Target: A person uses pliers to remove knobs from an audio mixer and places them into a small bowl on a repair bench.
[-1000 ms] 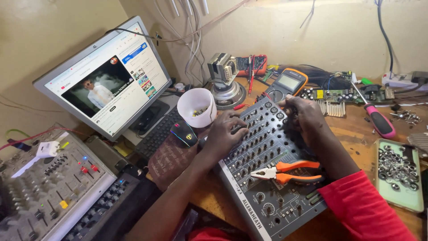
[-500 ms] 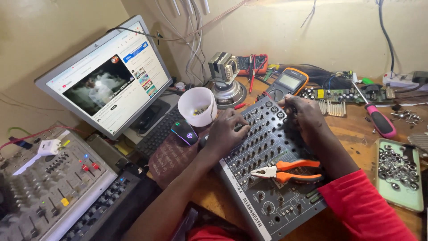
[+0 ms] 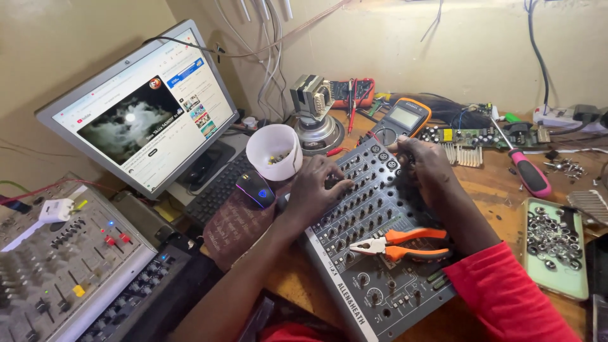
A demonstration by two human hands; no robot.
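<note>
Head camera view, looking down at a cluttered wooden workbench (image 3: 500, 190). A grey audio mixer (image 3: 373, 253) lay at the middle, tilted, its long axis running from the near edge of the bench up and away to the right, toward an orange-cased multimeter (image 3: 405, 120) just beyond its far end.

Both hands rested on the mixer's far half. The left hand (image 3: 316, 190) sat on the mixer's left edge, fingers curled and bunched close together, tips pressed down among the rows of small control shafts; whether they pinched one shaft could not be told. The right hand (image 3: 421, 164) sat at the mixer's far right corner, fingers bent and held close, tips down on the panel near the top row of knobs; its grip was likewise unclear. The right hand was nearer the far corner, the left nearer the middle rows.

Orange-handled pliers (image 3: 402, 244) lay across the mixer's near half, jaws pointing left, apart from both hands. Left of the mixer stood a white cup (image 3: 273, 151) holding small parts, just beside a black mouse (image 3: 255, 189) and a keyboard (image 3: 218, 190). Farther left stood a monitor (image 3: 145, 107) and a second mixing console (image 3: 63, 266). Right of the mixer lay a pink-handled screwdriver (image 3: 529, 174) and a pale green tray (image 3: 554, 244) of metal nuts.
</note>
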